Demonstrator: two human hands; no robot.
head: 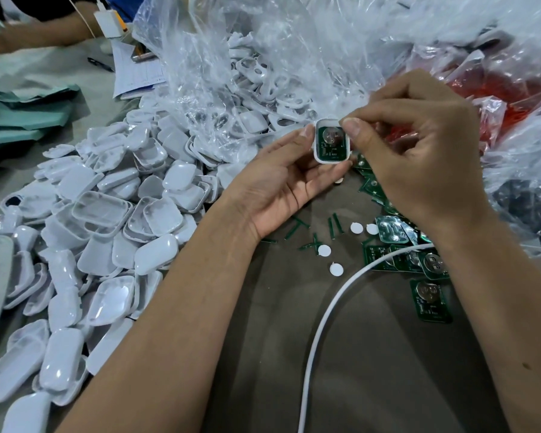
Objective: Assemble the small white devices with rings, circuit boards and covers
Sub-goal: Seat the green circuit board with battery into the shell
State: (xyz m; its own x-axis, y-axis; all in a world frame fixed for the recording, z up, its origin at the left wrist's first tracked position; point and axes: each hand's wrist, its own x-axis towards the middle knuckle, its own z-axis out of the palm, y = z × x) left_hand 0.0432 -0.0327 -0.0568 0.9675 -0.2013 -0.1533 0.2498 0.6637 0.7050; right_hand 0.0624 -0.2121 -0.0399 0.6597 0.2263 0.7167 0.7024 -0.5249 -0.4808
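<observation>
A brown surface [294, 339] carries everything, and clear plastic bags [263, 42] sprawl over its far side, with a red-filled bag [497, 89] toward the far right corner. A big heap of white shells [107, 214] spills from the bags down the left side to the near left edge. Folded green cloth [22, 110] lies at the far left edge. A white cable [328, 314] curves from the near edge up toward the right. Loose circuit boards [428, 298] lie in a scatter on the right side, partly under the right forearm. Near the middle, the left hand [281, 189] lies palm up with fingers nearly straight, cradling a white device [331, 142] on its fingertips, thumb against the device's left side. A green board with a round silver cell sits inside that open shell. The right hand [419, 142] is curled, its thumb and forefinger pinching at the device's top right corner. Small white discs [324, 250] and green slivers [333, 226] lie on the surface just below the hands.
</observation>
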